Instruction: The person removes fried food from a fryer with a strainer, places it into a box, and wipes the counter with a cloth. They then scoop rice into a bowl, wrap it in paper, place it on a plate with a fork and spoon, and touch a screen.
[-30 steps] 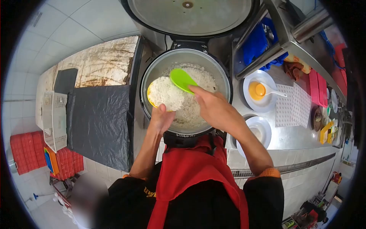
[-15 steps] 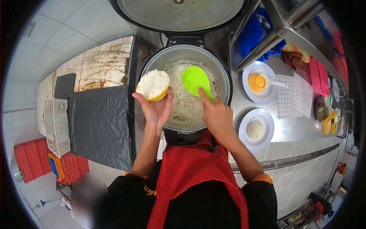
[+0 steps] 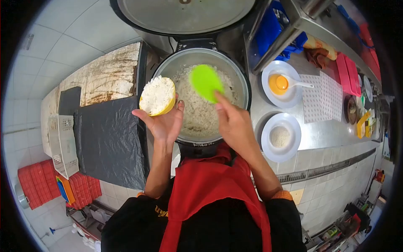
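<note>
My left hand (image 3: 164, 122) holds a small yellow bowl (image 3: 171, 105) heaped with white rice (image 3: 156, 94), at the left rim of a large round cooker pot (image 3: 184, 56). The fingers support the bowl from below and behind. In my right hand (image 3: 235, 124) is a bright green rice paddle (image 3: 205, 82), its head blurred, over the middle of the pot. The paddle's handle is hidden in the hand. Loose rice (image 3: 197, 115) covers the bottom of the pot. The cooker's lid (image 3: 184, 14) stands open behind it.
On the steel counter (image 3: 323, 136) at the right stand a plate with egg and a white spoon (image 3: 279, 84), and a plate with rice (image 3: 280, 136). Pink trays (image 3: 347, 73) lie farther right. Black plastic (image 3: 109, 140) covers a surface at the left, beside a white basket (image 3: 63, 145).
My left hand has moved left with the yellow bowl, which is now more tilted. The green paddle has moved slightly up and left. The whole view has shifted a little.
</note>
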The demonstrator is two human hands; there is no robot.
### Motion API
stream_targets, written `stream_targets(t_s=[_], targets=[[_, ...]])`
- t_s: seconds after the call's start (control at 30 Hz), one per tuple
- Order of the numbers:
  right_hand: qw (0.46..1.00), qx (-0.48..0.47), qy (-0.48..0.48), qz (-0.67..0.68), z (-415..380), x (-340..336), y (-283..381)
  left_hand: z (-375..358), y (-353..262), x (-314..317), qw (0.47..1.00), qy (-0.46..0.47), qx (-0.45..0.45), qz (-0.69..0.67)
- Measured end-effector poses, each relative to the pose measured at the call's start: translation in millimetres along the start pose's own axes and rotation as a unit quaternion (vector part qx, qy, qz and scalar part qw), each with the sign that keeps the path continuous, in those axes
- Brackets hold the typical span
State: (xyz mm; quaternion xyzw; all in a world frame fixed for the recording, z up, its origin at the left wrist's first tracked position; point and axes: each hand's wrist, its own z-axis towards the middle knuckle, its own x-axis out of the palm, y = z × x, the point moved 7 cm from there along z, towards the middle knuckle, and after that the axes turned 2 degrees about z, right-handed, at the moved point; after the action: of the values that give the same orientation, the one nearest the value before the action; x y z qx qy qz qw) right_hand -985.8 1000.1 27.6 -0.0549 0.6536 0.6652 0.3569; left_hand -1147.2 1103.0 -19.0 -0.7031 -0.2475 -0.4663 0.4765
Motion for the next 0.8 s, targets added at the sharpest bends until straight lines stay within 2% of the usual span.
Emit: stream_targets(t_s=[0.03, 0.1, 0.13, 0.2, 0.23, 0.27, 0.3, 0.33, 0.4, 0.43, 0.5, 0.57, 0.6, 0.63, 0.67, 0.7, 0.73, 0.77, 0.8], targets=[[1.0, 0.004, -0.005, 0.002, -4, 0, -5, -1, 0, 4, 1.0, 0.01, 0.001, -0.002], [0.979, 0.016, 0.114, -0.167, -9, 19, -20, -1, -1, 10, 1.0, 0.025, 0.004, -0.002], [0.98, 0.016, 0.112, -0.164, -9, 18, -17, -4, -3, 11, 1.0, 0.027, 0.011, 0.007], [0.993, 0.045, -0.004, -0.108, -2, -4, -9, -2, -4, 11, 0.999, 0.028, 0.025, 0.014], [0.993, 0.051, 0.002, -0.104, -8, -5, -3, -4, -6, 6, 0.998, 0.002, 0.037, 0.042], [0.996, 0.013, 0.046, -0.07, -11, -1, 10, -4, -7, 3, 0.996, -0.019, 0.048, 0.07], [0.995, -0.03, 0.083, -0.039, -10, 2, 19, -2, -7, 3, 0.996, -0.014, 0.047, 0.071], [0.996, -0.029, 0.079, -0.038, -10, 1, 12, -3, -7, 3, 0.996, -0.005, 0.045, 0.078], [0.96, 0.054, 0.103, -0.255, -7, 1, -21, -3, -7, 1, 0.996, 0.007, 0.041, 0.083], [0.96, 0.053, 0.103, -0.256, -2, -2, -16, -3, -8, 0, 0.995, 0.008, 0.043, 0.086], [0.989, 0.089, -0.003, -0.12, 3, -22, -3, -7, -10, -4, 0.995, 0.007, 0.037, 0.089], [0.987, 0.124, -0.041, 0.097, 1, -9, -10, -5, -9, -8, 0.99, -0.044, 0.067, 0.115], [0.943, 0.159, 0.086, 0.28, 3, -1, 5, -4, -7, -3, 0.988, -0.025, 0.07, 0.133], [0.927, 0.093, 0.124, 0.341, 4, 16, 6, -5, -3, 3, 0.982, -0.001, 0.083, 0.171], [0.902, 0.105, 0.13, 0.398, -1, 20, 11, -7, 8, -2, 0.985, 0.026, 0.052, 0.16], [0.886, 0.05, 0.096, 0.45, -4, 28, 6, -10, 24, 9, 0.976, 0.168, 0.003, 0.136], [0.815, 0.165, 0.17, 0.528, -12, 19, 13, -16, 35, 7, 0.975, 0.024, 0.032, 0.216], [0.781, 0.143, 0.134, 0.593, -13, 17, 9, -20, 50, 14, 0.971, 0.063, 0.003, 0.232], [0.752, 0.172, 0.134, 0.622, -22, 11, -4, -20, 66, 16, 0.967, 0.071, -0.009, 0.245]])
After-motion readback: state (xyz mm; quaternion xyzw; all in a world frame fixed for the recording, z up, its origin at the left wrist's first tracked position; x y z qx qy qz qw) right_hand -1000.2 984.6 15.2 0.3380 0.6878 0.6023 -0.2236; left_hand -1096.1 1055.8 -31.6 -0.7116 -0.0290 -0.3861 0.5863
